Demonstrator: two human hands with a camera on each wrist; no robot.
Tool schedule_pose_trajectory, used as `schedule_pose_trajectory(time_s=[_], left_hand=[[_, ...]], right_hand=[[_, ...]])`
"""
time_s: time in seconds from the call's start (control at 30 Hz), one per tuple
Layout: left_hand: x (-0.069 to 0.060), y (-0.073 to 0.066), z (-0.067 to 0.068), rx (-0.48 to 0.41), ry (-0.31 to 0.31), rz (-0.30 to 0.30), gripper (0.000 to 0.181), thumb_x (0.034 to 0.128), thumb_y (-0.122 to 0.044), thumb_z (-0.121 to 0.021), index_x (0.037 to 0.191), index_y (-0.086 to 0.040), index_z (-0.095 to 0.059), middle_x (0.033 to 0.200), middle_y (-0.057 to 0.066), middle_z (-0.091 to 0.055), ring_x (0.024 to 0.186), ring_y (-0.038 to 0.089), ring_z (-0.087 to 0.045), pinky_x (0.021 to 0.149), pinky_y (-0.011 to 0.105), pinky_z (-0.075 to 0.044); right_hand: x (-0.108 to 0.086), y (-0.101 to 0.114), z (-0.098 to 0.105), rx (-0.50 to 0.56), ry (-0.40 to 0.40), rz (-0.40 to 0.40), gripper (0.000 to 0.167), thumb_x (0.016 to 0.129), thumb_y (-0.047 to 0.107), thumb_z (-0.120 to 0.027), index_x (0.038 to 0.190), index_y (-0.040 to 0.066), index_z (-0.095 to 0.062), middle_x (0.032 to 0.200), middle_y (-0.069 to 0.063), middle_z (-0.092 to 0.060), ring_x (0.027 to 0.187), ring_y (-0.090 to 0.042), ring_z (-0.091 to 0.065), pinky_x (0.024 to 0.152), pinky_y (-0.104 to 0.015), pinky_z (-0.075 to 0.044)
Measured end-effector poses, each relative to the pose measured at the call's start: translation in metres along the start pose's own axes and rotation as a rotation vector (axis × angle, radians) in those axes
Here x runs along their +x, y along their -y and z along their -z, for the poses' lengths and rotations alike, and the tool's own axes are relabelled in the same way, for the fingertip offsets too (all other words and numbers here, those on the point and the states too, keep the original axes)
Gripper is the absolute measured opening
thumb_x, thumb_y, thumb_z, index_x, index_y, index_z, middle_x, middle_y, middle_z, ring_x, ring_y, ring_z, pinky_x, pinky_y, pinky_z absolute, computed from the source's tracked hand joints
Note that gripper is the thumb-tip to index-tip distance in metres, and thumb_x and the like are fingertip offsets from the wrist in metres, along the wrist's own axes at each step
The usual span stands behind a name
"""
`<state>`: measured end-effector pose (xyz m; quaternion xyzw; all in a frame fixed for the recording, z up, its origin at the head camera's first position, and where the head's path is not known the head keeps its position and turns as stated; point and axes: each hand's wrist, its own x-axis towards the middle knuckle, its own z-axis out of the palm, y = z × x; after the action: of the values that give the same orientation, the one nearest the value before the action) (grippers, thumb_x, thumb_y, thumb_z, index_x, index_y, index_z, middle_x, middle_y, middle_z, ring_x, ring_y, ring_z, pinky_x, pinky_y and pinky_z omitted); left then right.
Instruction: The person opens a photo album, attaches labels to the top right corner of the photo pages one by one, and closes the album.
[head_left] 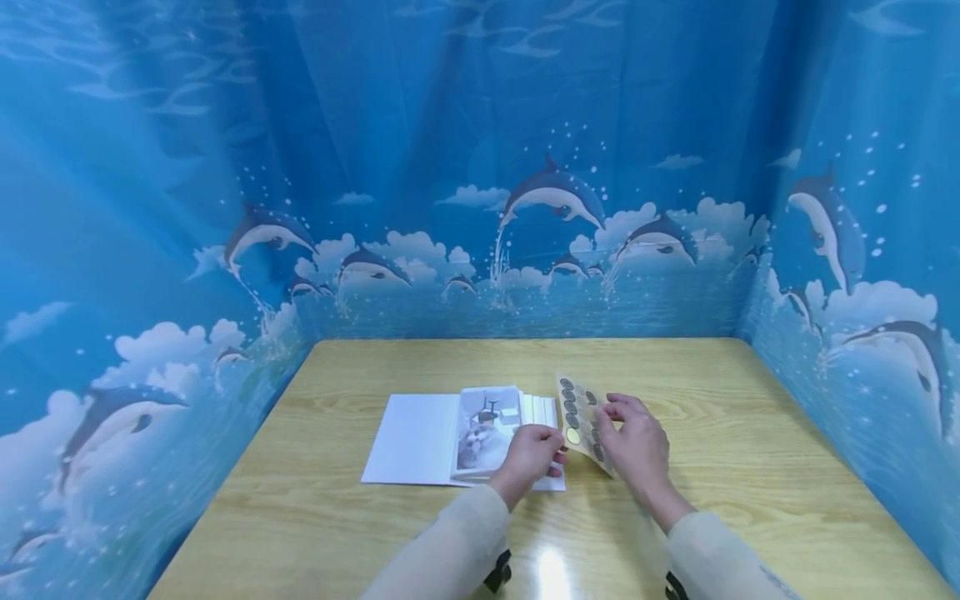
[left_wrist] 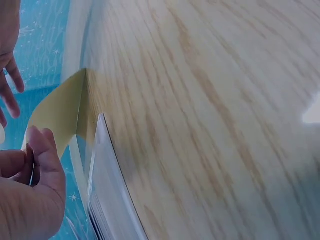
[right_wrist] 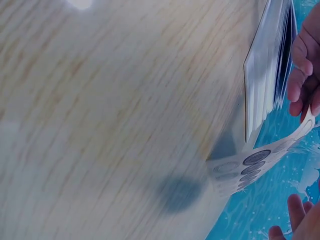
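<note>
A thin sticker sheet point(head_left: 581, 417) with rows of dark round stickers stands raised above the table, curving; one round spot on it is plain yellow. My left hand point(head_left: 531, 457) pinches its near left edge between thumb and fingertips. At its right side is my right hand point(head_left: 637, 442), thumb and index finger close together; a pale rounded piece point(left_wrist: 1, 134), seemingly a sticker, shows by those fingertips at the left wrist view's edge. Its other fingers point(right_wrist: 296, 207) hang loose, apart from the sheet. Behind the left hand lies an open white album point(head_left: 412, 437) with a picture page point(head_left: 483, 429).
The wooden table point(head_left: 750, 450) runs up to a blue dolphin curtain point(head_left: 420, 167) at the back and sides. The album's stacked pages point(right_wrist: 265, 75) rise beside the left hand. Light glares off the tabletop near the front.
</note>
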<state>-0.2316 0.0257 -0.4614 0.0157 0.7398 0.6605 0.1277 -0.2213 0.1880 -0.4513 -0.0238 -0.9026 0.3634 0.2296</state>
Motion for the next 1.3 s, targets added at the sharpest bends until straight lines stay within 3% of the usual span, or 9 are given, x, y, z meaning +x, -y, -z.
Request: schedule_pose_trajectory(time_s=[0.23,0.5,0.6,0.7,0.8,0.93,1.03,1.1,1.3], left_hand=[[-0.004,-0.004,-0.008,0.191,0.055,-0.038,0.014,0.0955,-0.001,-0.058,0.096,0.005,-0.07,0.083,0.013,-0.068,0.06,0.015,-0.062,0.052,0.023,-0.055],[0.001,0.001,0.006,0.47,0.087,-0.238,0.031,0.0956,0.0,-0.056,0.124,0.009,-0.062,0.08,0.01,-0.069,0.051,0.009,-0.057,0.046,0.022,-0.049],[0.003,0.0,0.014,0.497,0.077,-0.263,0.031,0.096,-0.001,-0.056,0.126,0.006,-0.062,0.087,0.01,-0.071,0.055,0.009,-0.059,0.046,0.022,-0.048],[0.002,0.0,0.016,0.496,0.118,-0.254,0.03,0.0956,0.0,-0.057,0.125,0.004,-0.064,0.095,0.012,-0.072,0.06,0.01,-0.062,0.046,0.021,-0.047],[-0.001,0.0,0.013,0.513,0.209,-0.246,0.028,0.0956,0.001,-0.057,0.123,0.003,-0.066,0.1,0.013,-0.072,0.063,0.011,-0.064,0.05,0.02,-0.05],[-0.005,-0.001,0.008,0.71,0.271,-0.357,0.025,0.0949,-0.002,-0.06,0.118,-0.001,-0.07,0.103,0.009,-0.073,0.076,0.01,-0.067,0.074,0.021,-0.055],[-0.007,-0.003,0.009,0.868,0.254,-0.454,0.024,0.094,-0.006,-0.062,0.116,-0.007,-0.072,0.101,0.002,-0.074,0.086,0.008,-0.067,0.084,0.02,-0.052],[-0.007,-0.003,0.012,0.915,0.238,-0.489,0.023,0.094,-0.009,-0.063,0.115,-0.008,-0.072,0.1,0.0,-0.074,0.089,0.008,-0.067,0.084,0.021,-0.052],[-0.003,-0.004,0.037,0.99,0.09,-0.496,0.026,0.0952,-0.024,-0.067,0.118,-0.011,-0.071,0.112,0.002,-0.072,0.101,0.016,-0.066,0.09,0.03,-0.053]], right_hand=[[0.0,-0.001,-0.004,-0.003,0.002,-0.005,0.023,0.094,0.025,-0.065,0.1,0.004,-0.074,0.126,-0.011,-0.065,0.107,-0.035,-0.064,0.085,-0.051,-0.049],[0.002,0.001,-0.007,0.012,0.01,0.012,0.022,0.094,0.023,-0.066,0.1,0.004,-0.074,0.125,-0.012,-0.066,0.109,-0.036,-0.063,0.089,-0.053,-0.048],[0.003,-0.001,-0.008,0.01,0.017,-0.005,0.023,0.095,0.024,-0.066,0.102,0.004,-0.074,0.125,-0.013,-0.065,0.109,-0.036,-0.063,0.089,-0.053,-0.048],[0.004,-0.003,-0.008,0.009,0.027,-0.024,0.024,0.095,0.024,-0.065,0.103,0.003,-0.074,0.125,-0.014,-0.065,0.111,-0.037,-0.062,0.09,-0.054,-0.047],[0.005,-0.005,-0.008,0.01,0.03,-0.025,0.026,0.096,0.025,-0.065,0.104,0.002,-0.074,0.125,-0.015,-0.065,0.112,-0.037,-0.061,0.092,-0.055,-0.047],[0.008,-0.006,-0.009,0.005,0.013,-0.007,0.027,0.095,0.026,-0.065,0.104,0.002,-0.074,0.124,-0.015,-0.066,0.11,-0.037,-0.063,0.089,-0.053,-0.048],[0.009,-0.005,-0.009,-0.001,0.003,-0.003,0.026,0.095,0.025,-0.065,0.103,0.003,-0.074,0.123,-0.014,-0.067,0.105,-0.035,-0.065,0.085,-0.051,-0.049],[0.009,-0.005,-0.009,-0.006,0.004,-0.004,0.025,0.095,0.025,-0.065,0.103,0.003,-0.074,0.123,-0.013,-0.067,0.103,-0.035,-0.065,0.084,-0.051,-0.049],[0.009,-0.004,-0.011,0.0,0.028,-0.014,0.027,0.095,0.026,-0.064,0.105,0.002,-0.073,0.125,-0.014,-0.065,0.106,-0.036,-0.064,0.088,-0.054,-0.048]])
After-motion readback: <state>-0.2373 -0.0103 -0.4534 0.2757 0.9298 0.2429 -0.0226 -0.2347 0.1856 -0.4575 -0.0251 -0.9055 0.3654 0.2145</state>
